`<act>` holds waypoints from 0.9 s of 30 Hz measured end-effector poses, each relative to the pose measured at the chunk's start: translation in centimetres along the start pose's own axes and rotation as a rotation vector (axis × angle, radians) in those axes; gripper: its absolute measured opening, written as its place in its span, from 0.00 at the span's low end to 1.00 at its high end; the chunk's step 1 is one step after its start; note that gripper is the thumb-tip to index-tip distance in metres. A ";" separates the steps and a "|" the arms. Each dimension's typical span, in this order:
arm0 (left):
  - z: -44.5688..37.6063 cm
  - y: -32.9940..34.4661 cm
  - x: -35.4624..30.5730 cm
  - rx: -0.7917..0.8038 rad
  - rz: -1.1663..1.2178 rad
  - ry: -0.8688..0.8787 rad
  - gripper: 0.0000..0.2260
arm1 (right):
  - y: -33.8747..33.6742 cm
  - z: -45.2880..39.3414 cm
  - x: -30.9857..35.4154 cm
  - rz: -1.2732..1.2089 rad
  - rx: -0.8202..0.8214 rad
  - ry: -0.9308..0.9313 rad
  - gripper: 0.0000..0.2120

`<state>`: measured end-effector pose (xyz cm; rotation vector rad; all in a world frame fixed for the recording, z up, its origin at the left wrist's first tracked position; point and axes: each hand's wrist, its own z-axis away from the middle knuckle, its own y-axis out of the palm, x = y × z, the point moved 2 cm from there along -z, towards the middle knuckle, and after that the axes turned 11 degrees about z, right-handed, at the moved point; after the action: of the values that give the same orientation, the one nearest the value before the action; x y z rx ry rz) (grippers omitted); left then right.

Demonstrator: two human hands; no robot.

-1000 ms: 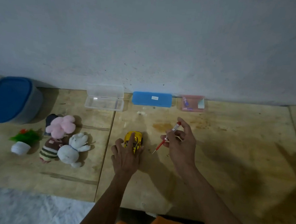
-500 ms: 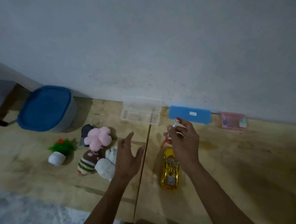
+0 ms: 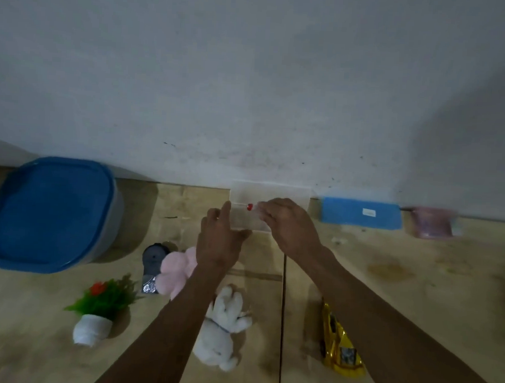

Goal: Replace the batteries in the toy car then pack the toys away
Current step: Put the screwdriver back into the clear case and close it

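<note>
The yellow toy car (image 3: 339, 345) lies on the wooden floor at the lower right, partly hidden by my right forearm. My right hand (image 3: 290, 225) pinches the small screwdriver, of which only the red end (image 3: 249, 207) shows, over the open clear plastic box (image 3: 267, 192) by the wall. My left hand (image 3: 219, 236) hovers with straight fingers at the box's left side and holds nothing. A white plush rabbit (image 3: 223, 327) and a pink plush toy (image 3: 175, 272) lie below my left arm.
A big blue-lidded container (image 3: 48, 213) stands at the left. A small potted plant toy (image 3: 99, 309) and a grey object (image 3: 152, 259) lie near it. A blue box (image 3: 361, 213) and a pink box (image 3: 432, 222) sit against the wall at the right.
Both hands have moved away from the yellow car toward the clear box at the wall. The right hand carried the screwdriver there. The view has shifted left.
</note>
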<state>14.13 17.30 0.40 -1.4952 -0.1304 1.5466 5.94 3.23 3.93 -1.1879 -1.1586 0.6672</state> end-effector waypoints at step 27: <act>-2.4 1.4 3.1 0.000 -0.131 0.111 0.28 | 0.1 -1.6 -2.4 0.393 -0.125 0.164 0.24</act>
<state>15.91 17.36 -3.29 -1.5382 -0.1603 1.3568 6.66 0.61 3.07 -1.5680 -0.8451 0.7818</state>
